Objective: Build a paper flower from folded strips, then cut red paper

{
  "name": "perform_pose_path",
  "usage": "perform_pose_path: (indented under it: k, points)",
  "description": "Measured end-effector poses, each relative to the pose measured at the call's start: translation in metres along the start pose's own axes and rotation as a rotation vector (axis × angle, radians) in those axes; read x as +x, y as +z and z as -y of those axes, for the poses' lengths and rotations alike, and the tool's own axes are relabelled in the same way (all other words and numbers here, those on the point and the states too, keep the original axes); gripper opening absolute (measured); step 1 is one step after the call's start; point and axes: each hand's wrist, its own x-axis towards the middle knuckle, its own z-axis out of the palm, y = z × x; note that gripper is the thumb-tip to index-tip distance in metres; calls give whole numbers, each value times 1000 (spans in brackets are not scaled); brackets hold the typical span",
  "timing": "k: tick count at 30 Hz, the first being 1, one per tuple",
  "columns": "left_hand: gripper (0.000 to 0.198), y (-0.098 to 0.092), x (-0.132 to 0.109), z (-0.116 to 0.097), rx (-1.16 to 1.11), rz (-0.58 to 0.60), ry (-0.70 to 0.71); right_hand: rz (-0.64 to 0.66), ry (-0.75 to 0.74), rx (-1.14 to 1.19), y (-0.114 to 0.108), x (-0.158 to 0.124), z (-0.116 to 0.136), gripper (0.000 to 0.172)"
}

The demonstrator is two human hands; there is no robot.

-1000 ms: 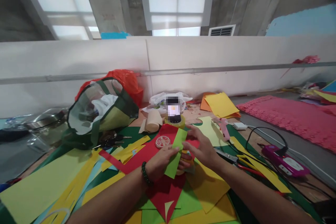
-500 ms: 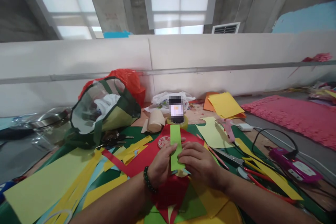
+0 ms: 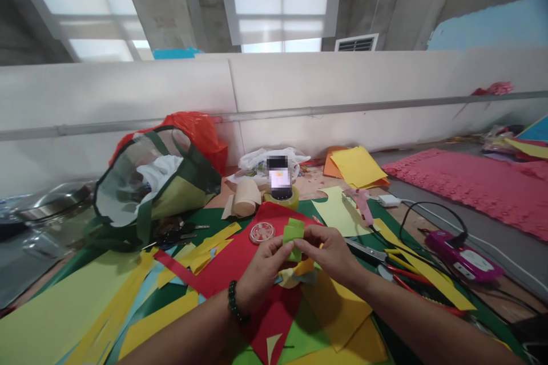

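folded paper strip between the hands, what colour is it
Light green; the head view shows the folded paper strip pinched by the left hand and right hand.

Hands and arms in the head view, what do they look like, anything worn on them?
The left hand and right hand are bare: no gloves, no rings that show, and no sleeves on the forearms. The left wrist carries a bracelet of dark round beads. The right wrist has nothing on it.

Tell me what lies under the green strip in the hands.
Below the green strip are a yellow scrap and the red sheet. The left hand and right hand cover what else lies there.
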Motion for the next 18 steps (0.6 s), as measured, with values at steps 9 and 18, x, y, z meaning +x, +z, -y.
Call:
perform_pose_path:
  k: [9, 18]
  points:
    - [51, 2, -2, -3, 102, -9, 0, -93, 132, 260, -1, 3, -2, 41]
    - [52, 0, -3, -3, 174, -58, -2, -78, 97, 333, -3, 2, -5, 35]
